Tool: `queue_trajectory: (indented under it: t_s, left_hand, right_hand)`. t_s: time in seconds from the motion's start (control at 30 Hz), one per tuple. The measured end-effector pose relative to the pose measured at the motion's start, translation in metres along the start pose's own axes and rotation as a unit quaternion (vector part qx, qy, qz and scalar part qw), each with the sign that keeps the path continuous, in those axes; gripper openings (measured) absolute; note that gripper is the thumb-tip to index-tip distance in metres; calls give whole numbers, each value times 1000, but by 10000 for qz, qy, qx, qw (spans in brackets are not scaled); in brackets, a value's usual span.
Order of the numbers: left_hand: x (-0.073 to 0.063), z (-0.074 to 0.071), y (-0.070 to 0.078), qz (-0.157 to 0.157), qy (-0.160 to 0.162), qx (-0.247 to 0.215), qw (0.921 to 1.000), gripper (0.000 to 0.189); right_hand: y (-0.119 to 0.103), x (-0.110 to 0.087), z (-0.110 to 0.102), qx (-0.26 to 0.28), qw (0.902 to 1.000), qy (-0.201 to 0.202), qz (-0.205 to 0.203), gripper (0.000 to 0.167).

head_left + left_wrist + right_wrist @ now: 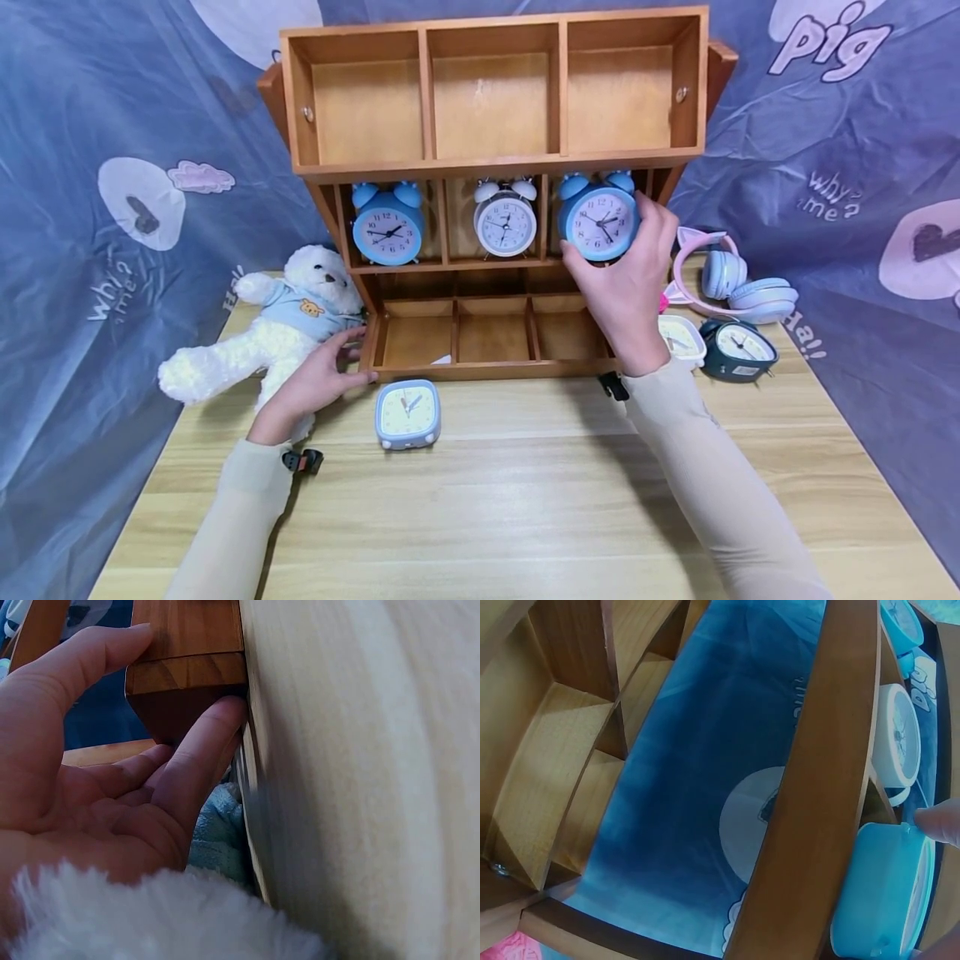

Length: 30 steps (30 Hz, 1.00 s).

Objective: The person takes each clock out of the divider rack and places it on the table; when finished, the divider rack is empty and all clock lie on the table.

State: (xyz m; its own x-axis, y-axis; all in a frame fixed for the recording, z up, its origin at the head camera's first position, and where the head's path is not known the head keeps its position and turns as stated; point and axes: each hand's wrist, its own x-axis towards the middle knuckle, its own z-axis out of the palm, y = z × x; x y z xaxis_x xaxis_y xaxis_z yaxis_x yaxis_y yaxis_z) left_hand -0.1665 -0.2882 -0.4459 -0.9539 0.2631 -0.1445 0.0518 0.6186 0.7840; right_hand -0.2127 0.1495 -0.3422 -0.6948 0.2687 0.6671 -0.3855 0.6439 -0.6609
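Blue clock (602, 223) in shelf (495, 166)

The right hand (628, 287) grips its rim at the middle row's right end, likely to leave the face clear; the left hand (322, 379) pinches the shelf's lower left corner, probably for steadiness.

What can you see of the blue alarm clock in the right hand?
The blue alarm clock has a round, painted-looking case, two blue bells on top and a pale face with dark numerals. It is roughly upright, face outward, at the right end of the middle shelf. The right hand grips it, thumb and fingers on opposite sides; whether it stands on the shelf is unclear.
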Motion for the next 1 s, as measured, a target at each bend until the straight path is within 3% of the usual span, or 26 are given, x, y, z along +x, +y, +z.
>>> queue_trajectory:
  t_s: [0.67, 1.0]
  left_hand:
    - [1, 0, 0, 50, 28, 71, 10000, 89]
    - [0, 0, -1, -28, 33, 25, 10000, 90]
  right_hand:
    - [-3, -20, -11, 61, 9999, -155, 26, 97]
    - [-3, -35, -18, 54, 9990, -360, 258, 100]
